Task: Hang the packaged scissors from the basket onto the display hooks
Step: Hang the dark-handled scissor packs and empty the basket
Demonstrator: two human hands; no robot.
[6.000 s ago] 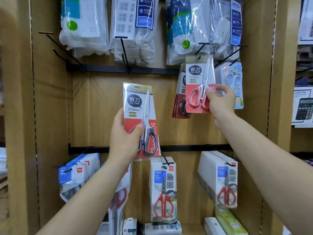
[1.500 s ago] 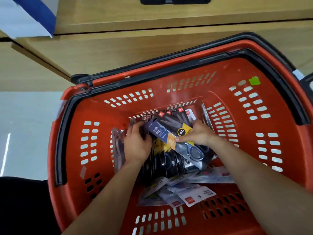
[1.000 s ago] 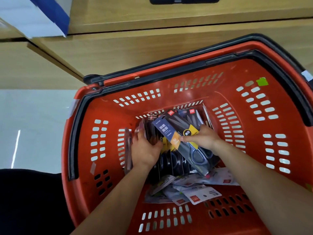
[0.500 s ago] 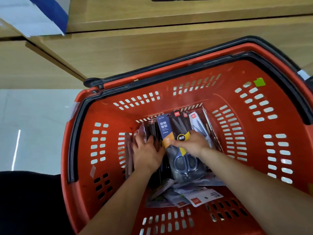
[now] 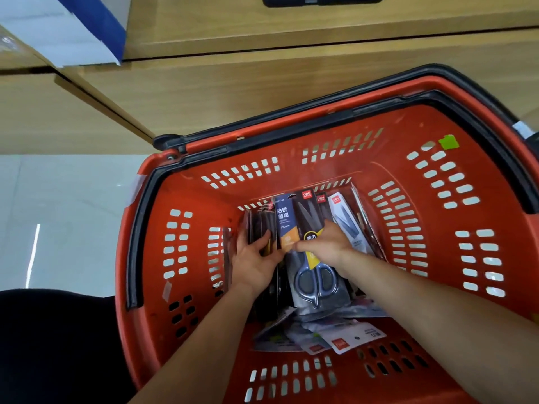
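Both hands down in the red basket [image 5: 437, 217]: right hand [image 5: 322, 242] pinches the top scissors pack [image 5: 303, 258], left hand [image 5: 253, 262] curls round the dark packs [image 5: 259, 225] standing beside it. Loose packs [image 5: 344, 336] lie flat nearer; wood shelf unit [image 5: 233, 83] beyond.

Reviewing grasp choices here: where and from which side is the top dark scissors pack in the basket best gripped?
By its upper card edge, from above. The scissors pack lies face-up atop the upright row in the red basket, its header end free toward the far wall. The bulky handles sit low, under the right hand. Pinching the flat card likely lifts it clear; the left hand steadies the row.
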